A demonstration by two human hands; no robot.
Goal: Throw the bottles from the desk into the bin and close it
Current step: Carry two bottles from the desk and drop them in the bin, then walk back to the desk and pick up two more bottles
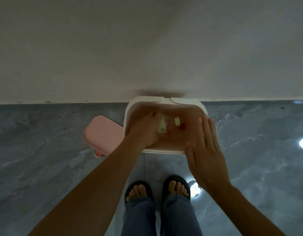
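At frame centre, the left hand [144,128] grips a clear bottle [167,126] with yellow label and cap inside the open white bin [164,151]. The right hand [207,152] hovers flat, fingers spread. The pink lid [103,133] lies left.

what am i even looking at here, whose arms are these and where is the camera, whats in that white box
There is no machine here. The one picture comes from a camera worn on a person's head, looking down, so you see their own arms, legs and sandalled feet. The white box is an open bin standing on the grey floor by the wall. The left hand reaches into it, fingers around a clear bottle with a yellow-green cap and label. The right hand hovers flat and empty over the bin's right side. The pink thing lying left of the bin is probably its lid.
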